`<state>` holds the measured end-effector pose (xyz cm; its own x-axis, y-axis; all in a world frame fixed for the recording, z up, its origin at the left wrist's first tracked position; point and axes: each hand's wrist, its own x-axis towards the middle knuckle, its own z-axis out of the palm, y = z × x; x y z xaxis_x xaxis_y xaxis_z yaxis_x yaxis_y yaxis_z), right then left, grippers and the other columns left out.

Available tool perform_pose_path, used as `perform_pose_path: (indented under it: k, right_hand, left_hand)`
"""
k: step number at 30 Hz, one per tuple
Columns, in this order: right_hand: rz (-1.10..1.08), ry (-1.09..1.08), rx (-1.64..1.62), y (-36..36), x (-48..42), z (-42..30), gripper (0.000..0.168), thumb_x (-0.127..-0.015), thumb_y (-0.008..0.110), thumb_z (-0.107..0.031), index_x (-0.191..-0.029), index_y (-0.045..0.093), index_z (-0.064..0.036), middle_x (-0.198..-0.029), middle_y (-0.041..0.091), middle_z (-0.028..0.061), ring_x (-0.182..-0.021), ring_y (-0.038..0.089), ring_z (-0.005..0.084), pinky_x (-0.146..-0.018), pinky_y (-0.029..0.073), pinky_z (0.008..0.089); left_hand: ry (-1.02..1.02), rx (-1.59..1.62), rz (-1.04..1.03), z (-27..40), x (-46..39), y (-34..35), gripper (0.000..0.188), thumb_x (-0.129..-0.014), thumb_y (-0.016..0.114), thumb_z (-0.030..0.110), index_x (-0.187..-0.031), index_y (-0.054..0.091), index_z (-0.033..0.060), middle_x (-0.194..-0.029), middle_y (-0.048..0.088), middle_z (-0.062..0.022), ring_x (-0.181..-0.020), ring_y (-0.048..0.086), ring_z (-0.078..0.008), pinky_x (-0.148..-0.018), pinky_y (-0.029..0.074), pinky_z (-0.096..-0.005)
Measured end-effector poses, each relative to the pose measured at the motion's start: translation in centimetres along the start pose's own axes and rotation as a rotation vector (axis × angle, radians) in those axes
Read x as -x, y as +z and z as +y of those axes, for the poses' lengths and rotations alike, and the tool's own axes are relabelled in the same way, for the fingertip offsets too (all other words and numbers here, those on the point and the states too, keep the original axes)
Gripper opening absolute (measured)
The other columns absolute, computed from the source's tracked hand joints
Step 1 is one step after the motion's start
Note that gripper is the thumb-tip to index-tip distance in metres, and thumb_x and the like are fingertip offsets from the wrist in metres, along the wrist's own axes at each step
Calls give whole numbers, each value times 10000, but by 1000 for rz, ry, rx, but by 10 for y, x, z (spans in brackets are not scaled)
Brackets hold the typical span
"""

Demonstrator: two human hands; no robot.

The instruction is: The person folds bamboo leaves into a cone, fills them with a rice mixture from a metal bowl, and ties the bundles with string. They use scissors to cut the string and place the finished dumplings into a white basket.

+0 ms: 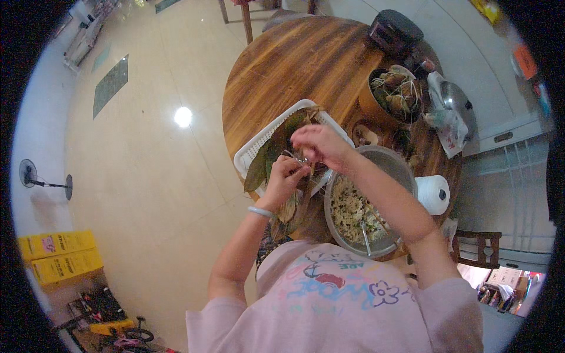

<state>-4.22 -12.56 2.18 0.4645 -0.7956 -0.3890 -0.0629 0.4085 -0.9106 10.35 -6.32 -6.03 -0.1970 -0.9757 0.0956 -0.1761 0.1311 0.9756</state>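
Observation:
Over a white plastic basket (260, 140) of long dark leaves (257, 165), my left hand (289, 174) has its thumb and fingers pinched together on something small, with a pale string or strip at the fingertips. Just to the right and slightly above, my right hand (321, 145) is blurred; whether it holds anything cannot be told. A small shiny metal item (304, 160) shows between the hands. Below my right forearm is a large grey basin (329, 209) of rice mixed with dark bits (351, 207), with a metal-handled utensil (365, 238) in it.
On the round wooden table (273, 66), a pot (371, 103) holds several string-tied leaf-wrapped bundles (399, 95). A white cone of string (433, 194) lies right of the basin. Plastic bags (450, 128), a metal lid (461, 103) and a dark appliance (395, 31) occupy the right side. A wooden chair (479, 247) stands at lower right.

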Motion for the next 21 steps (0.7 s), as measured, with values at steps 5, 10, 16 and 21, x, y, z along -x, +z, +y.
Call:
perform_pose_path:
  k: [5, 10, 16, 21]
  right_hand:
    - [46, 1, 112, -17, 3, 42, 161, -744, 599, -84, -866, 518, -18, -737, 552, 38, -510, 514, 80, -419, 405, 207]
    - [47, -107, 244, -9, 5, 71, 184, -724, 641, -85, -859, 523, -42, -759, 552, 24, -578, 531, 90, -487, 442, 229]
    - [175, -277, 480, -17, -2, 73, 84, -751, 587, -20, -787, 513, -34, -687, 514, -26, -627, 493, 48, -554, 424, 203]
    - [257, -325, 484, -15, 0, 54, 81, -755, 581, -17, -775, 511, -52, -626, 448, -55, -591, 428, 34, -541, 376, 180]
  left_hand:
    - [-104, 178, 15, -8, -5, -4, 122, -754, 626, 131, -731, 646, 14, -735, 607, -70, -759, 508, -175, -702, 391, -291]
    - [-85, 104, -17, -18, -10, -4, 160, -790, 611, 137, -774, 644, -19, -782, 610, -69, -761, 534, -136, -678, 428, -257]
    - [-118, 108, -106, -9, -27, -11, 173, -785, 627, 143, -780, 636, -30, -776, 599, -54, -754, 537, -109, -657, 434, -237]
    - [-152, 177, -52, -6, -41, -13, 138, -765, 628, 113, -741, 651, -21, -708, 606, -72, -674, 563, -123, -601, 440, -252]
